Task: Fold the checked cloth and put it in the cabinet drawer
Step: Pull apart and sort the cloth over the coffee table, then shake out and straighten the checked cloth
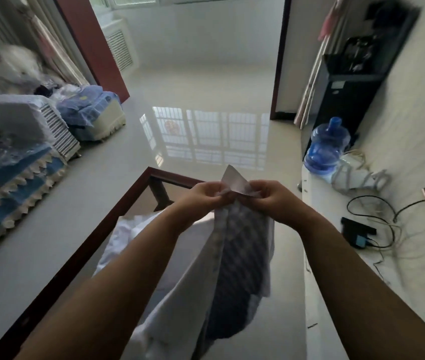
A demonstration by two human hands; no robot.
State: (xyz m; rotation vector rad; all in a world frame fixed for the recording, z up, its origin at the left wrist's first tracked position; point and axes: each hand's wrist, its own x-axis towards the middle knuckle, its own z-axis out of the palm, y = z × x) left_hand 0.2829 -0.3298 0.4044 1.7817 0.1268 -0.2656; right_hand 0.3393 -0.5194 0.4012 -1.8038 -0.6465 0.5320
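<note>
Grip: my left hand [207,197] and right hand [271,201] pinch the top corners of the soft blue-and-white checked cloth [234,255], fingers closed on it.
Cloth: hangs limp in the air between my forearms; light, floppy, best taken by corners.
Below: dark-red-framed glass table [117,203], white fabric on it, I think.
Room: glossy pale tiled floor [206,100]; no drawer in sight.

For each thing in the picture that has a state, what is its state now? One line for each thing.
Checked grey-and-white cloth: held up by its top corners, hanging down, not yet folded flat.
Left hand: closed, pinching a top corner of the cloth.
Right hand: closed, pinching the other top corner.
Blue plastic water bottle: upright on the floor.
Black cables: loose, tangled on the white surface.
</note>
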